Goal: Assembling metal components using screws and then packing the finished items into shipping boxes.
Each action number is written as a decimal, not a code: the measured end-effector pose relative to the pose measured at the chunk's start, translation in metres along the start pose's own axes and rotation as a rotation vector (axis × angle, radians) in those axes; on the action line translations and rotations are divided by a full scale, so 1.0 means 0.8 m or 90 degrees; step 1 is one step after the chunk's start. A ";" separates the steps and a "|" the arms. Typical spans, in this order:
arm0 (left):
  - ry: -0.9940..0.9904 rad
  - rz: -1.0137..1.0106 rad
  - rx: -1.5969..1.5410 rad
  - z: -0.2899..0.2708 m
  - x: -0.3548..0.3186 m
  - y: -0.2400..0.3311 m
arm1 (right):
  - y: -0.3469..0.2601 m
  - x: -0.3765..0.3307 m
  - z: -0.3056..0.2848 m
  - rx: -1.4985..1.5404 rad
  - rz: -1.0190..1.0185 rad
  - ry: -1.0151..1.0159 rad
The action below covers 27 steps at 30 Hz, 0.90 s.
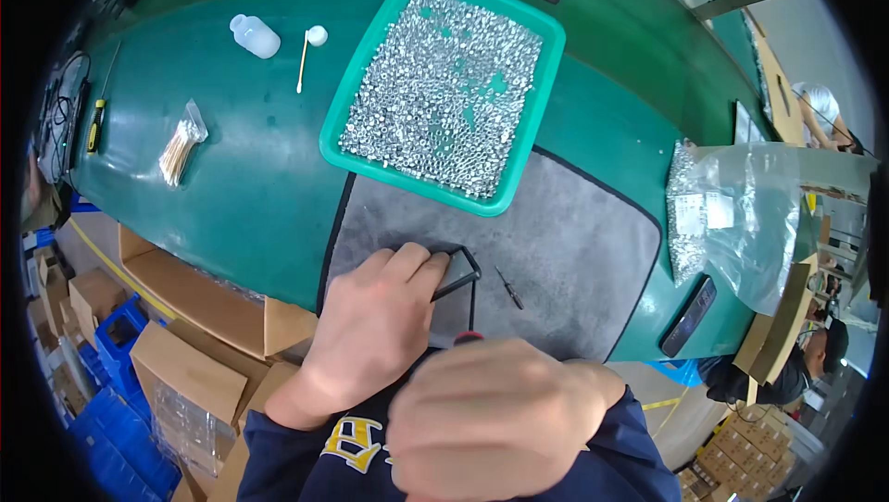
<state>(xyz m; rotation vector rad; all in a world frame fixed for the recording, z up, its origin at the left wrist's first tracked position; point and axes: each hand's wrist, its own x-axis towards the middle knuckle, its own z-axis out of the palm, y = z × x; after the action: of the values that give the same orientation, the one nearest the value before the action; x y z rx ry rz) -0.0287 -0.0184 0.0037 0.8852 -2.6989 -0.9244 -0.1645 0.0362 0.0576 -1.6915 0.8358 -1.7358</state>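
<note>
Left hand (370, 335) pins small black frame (458, 275) flat on grey mat (574, 243), fingers closed on its edge, steadying it. Right hand (500, 419) fisted round red-tipped tool (468, 337), shaft upright at frame's 6 o'clock. Green tray (344, 136) of silver parts at 12 o'clock; loose black bit (508, 287) at 3 o'clock.

view: head only, left fisheye of a worn pair, no second view to overlap
faces: steeply down onto the green desk (231, 178)
near: left hand (370, 331) and right hand (500, 423) fill the lower middle, very close
far: teal tray (347, 145) mid-frame (edges bend toward the rim)
rim: black vignette all round
</note>
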 end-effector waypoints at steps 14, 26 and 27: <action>-0.021 -0.044 0.077 0.002 0.010 0.010 | -0.006 0.005 -0.012 -0.073 0.097 -0.056; -0.061 -0.034 0.039 -0.005 0.013 0.006 | -0.010 -0.008 0.005 -0.067 0.108 0.022; -0.062 -0.037 0.043 -0.005 0.013 0.007 | -0.010 -0.009 0.005 -0.060 0.112 0.033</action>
<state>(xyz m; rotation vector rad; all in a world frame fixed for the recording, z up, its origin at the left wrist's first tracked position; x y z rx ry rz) -0.0387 -0.0229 0.0095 0.9617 -2.8150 -0.9160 -0.1600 0.0465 0.0594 -1.5868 1.0721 -1.6501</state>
